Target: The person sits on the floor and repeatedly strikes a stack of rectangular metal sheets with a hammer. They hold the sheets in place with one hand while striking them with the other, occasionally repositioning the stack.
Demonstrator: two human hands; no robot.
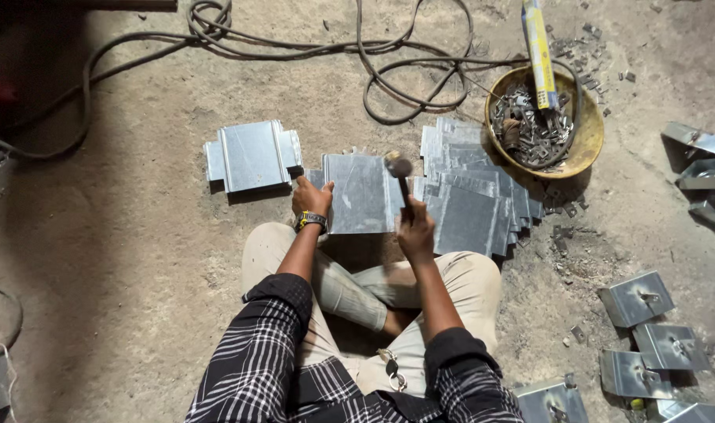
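Metal sheet (363, 193) lies flat on the dirt floor (138, 258), right in front of crossed legs. Left hand (311, 197) presses down on its left edge, fingers spread flat. Right hand (415, 229) has its grip wrapped tight round the hammer (400, 176), head raised over the sheet. A stack of sheets (471, 196) sits just right, its lower layers hidden. The yellow bowl (588, 133) holds small scraps, hard to make out.

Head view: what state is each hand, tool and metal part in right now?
left hand: pressing the flat sheet
right hand: gripping the hammer
hammer: raised, head over sheet
flat sheet: lying flat
sheet stack: fanned, overlapping
folded piece: set apart
bowl: filled with scraps
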